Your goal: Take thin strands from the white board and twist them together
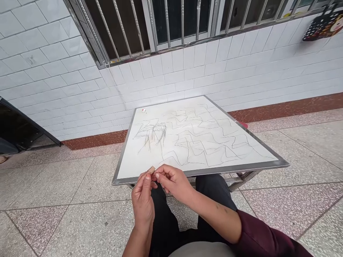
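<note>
My left hand (pixel 144 194) is closed at the near left edge of the table, thumb and fingers pinching a small tan piece (pixel 152 170) that looks like cardboard or wood. Against it, my right hand (pixel 173 180) pinches with thumb and forefinger; something thin may be between the fingertips, too small to name. On the white tabletop (pixel 128 167) lie many thin, dark, zigzag strands (pixel 198 148), spread over the middle and right. A denser tangle of these dark lines (pixel 158 132) is at the left. Whether they are threads, wires or drawn marks I cannot tell.
A small white and red item (pixel 143 110) sits at the table's far left corner. The table has a grey metal edge (pixel 214 169) and stands by a white tiled wall (pixel 166 76) with a barred window. A patterned bag (pixel 321 26) hangs at upper right.
</note>
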{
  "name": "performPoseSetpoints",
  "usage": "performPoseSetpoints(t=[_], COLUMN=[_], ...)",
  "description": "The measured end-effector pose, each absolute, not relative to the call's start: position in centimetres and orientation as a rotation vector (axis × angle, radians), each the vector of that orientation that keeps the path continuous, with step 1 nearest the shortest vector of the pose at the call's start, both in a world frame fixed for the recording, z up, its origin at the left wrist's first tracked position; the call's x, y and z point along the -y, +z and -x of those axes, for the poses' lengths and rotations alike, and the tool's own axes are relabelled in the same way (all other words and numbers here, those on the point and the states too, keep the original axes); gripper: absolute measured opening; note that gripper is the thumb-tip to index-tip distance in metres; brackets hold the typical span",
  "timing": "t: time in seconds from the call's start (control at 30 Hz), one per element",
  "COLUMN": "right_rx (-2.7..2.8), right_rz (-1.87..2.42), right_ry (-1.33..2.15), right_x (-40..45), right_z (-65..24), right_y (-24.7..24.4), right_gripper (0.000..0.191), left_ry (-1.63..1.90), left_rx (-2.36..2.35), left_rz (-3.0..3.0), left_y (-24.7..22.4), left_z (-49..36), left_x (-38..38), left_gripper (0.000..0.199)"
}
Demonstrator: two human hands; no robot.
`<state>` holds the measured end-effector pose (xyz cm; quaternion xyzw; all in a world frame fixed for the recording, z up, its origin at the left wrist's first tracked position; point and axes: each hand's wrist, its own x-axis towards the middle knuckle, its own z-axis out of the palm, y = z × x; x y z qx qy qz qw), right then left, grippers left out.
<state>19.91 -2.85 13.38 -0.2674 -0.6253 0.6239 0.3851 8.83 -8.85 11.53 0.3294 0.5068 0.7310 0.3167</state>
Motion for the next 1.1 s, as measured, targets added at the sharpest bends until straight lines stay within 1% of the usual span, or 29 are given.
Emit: performPoseSetpoints(t=[0.17,0.27,0.4,0.6,0.7,0.8,0.9,1.1], right_rx=[1.683,1.72,1.728,1.649,1.61,1.528,1.478,1.596], right_rz=[0.665,0.625,0.612,0.62,0.597,0.576,0.555,0.602], right_ry=[1.549,1.491,1.587,1.853,2.02,2.126,2.13,2.048], right_x=[3.1,3.3,3.6,3.6,3.5,3.4,3.2,3.0], right_z=[-19.8,-19.5,-19.5,-20.8,-21.4,-21.8,-21.9,-22.4], right_y=[12.8,12.4,11.9,11.8,11.8,11.6,11.4,11.3], right_gripper=[0.017,0.012,0.009,0.02,0.027,0.032,0.033,0.032], left_ry=[1.927,1.974,2.039,2.016,2.042,1.977,1.874,1.904], left_rx=[-1.33,-1.292,-1.27,-1.23,-1.232,-1.24,-1.242,-1.241], left_rz=[-0.872,-0.776,-0.548,-0.431,-0.428,-0.474,-0.511,-0.52], left_y=[11.5,11.6,12.0,12.6,12.8,12.7,12.6,12.5], left_z=[-8.9,-8.9,-8.7,-8.6,-8.6,-8.8,-8.9,-8.6], left_x=[9.0,9.0,8.8,8.6,8.5,8.5,8.5,8.3], left_gripper=[0.027,0.025,0.031,0.036,0.035,0.038,0.044,0.043])
